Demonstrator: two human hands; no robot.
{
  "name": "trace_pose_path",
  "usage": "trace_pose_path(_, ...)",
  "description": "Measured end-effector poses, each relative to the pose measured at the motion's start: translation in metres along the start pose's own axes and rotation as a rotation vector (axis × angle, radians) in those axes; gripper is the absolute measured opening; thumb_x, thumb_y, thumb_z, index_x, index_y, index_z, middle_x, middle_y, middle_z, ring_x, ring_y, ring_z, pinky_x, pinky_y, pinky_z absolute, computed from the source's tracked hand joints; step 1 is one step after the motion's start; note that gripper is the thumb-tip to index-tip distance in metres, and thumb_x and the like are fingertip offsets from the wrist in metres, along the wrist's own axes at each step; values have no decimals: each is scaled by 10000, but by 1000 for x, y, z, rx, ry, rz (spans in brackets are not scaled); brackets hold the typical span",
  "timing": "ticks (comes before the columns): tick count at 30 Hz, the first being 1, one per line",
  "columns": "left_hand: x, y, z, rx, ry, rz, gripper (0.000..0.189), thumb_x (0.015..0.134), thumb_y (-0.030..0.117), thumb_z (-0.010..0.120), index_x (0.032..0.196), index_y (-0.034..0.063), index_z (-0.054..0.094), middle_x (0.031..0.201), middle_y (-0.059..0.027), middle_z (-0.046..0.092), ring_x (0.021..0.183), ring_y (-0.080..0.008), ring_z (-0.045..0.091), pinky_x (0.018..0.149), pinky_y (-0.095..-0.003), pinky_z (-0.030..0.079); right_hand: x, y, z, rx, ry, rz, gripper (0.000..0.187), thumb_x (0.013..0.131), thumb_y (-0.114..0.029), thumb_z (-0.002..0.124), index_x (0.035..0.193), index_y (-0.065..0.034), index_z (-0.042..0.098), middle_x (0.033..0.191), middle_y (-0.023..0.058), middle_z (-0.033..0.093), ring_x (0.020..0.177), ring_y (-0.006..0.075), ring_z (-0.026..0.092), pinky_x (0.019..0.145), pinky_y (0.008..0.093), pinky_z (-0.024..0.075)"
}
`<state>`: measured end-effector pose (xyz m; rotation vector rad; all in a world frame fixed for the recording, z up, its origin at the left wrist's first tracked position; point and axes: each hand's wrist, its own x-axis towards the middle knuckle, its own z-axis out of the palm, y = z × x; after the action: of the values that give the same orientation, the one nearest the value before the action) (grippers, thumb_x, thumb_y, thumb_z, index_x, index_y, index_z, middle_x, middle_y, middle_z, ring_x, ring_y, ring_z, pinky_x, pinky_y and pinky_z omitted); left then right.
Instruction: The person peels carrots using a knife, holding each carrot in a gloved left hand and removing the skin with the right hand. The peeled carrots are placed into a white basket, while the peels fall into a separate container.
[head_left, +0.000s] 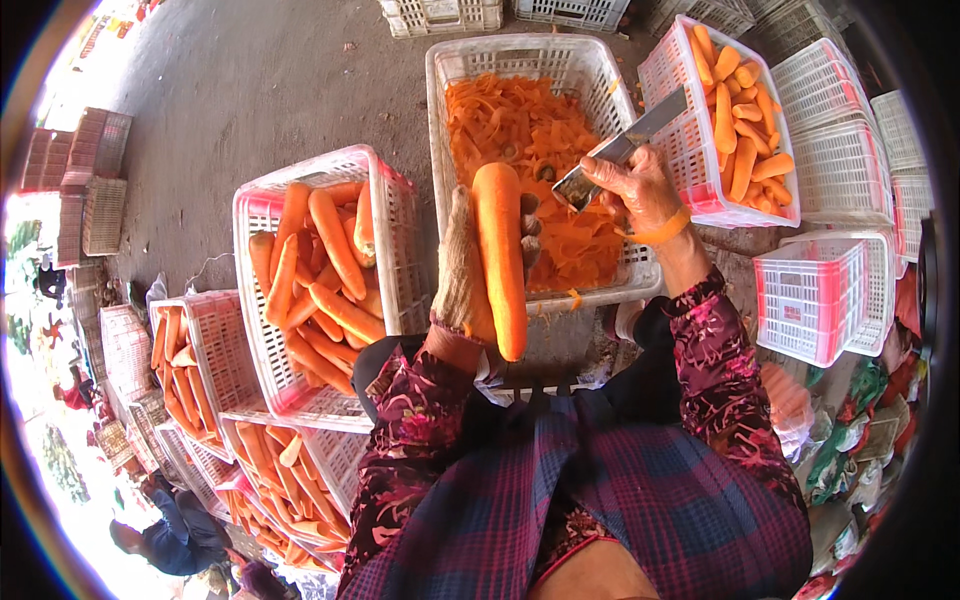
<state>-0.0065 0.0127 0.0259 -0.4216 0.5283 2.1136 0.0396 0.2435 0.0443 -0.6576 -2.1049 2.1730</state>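
My left hand (461, 277), in a knitted work glove, is shut on a large orange carrot (499, 262), its thick end pointing away from me. Bare, with a strip of carrot peel (660, 229) around the wrist, my right hand (637, 187) grips a long flat metal peeler (622, 146). The tool is apart from the carrot, to its right. Below both hands stands a white plastic crate (645, 281) holding a heap of carrot peelings (517, 124) and several cut-off ends.
To the left, a crate (405, 225) holds whole carrots (334, 240); more carrot crates (217, 337) stand beyond it. Peeled carrots (742, 135) fill a crate (675, 150) at the upper right. Stacked crates (832, 165) line the right side. Another person (176, 532) sits at the lower left.
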Motion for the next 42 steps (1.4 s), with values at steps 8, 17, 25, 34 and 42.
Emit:
trace_pose_path(8, 0, -2, 4, 136, 143, 98, 567, 995, 626, 568, 1144, 83, 630, 897, -76, 666, 760, -223, 668, 663, -357, 580, -52, -18, 54, -178, -646, -216, 197, 889, -178, 829, 898, -8, 730, 767, 21, 710, 755, 101, 640, 684, 300, 521)
trace_pose_path(17, -3, -11, 12, 296, 66, -29, 459, 1078, 485, 507, 1264, 79, 614, 1071, -43, 686, 927, -164, 669, 802, -317, 565, -28, -11, 33, -16, -510, 99, 155, 907, -173, 807, 911, -32, 746, 728, -4, 691, 645, 58, 602, 578, 270, 482)
trace_pose_path(25, -17, -14, 19, 532, 74, -78, 482, 1080, 462, 506, 1329, 59, 594, 1064, -51, 688, 859, -150, 639, 717, -271, 513, 4, 7, 0, 228, -144, -15, 185, 864, -211, 839, 850, -56, 738, 760, -11, 705, 566, 98, 595, 530, 254, 460)
trace_pose_path(34, -29, -5, 28, 794, -74, 149, 795, 967, 617, 578, 1416, -36, 522, 1103, -116, 687, 915, -192, 671, 799, -313, 538, 19, 6, -37, -187, 192, -216, 394, 913, -391, 802, 978, -9, 732, 735, -22, 625, 538, 73, 560, 474, 252, 422)
trace_pose_path(42, -18, -1, 34, 732, -78, 169, 731, 894, 426, 760, 1422, -3, 491, 1153, -114, 626, 967, -220, 659, 861, -353, 563, 16, 23, -13, -139, 118, -429, 190, 944, -170, 764, 1037, -7, 736, 948, 64, 742, 910, 130, 679, 761, 285, 544)
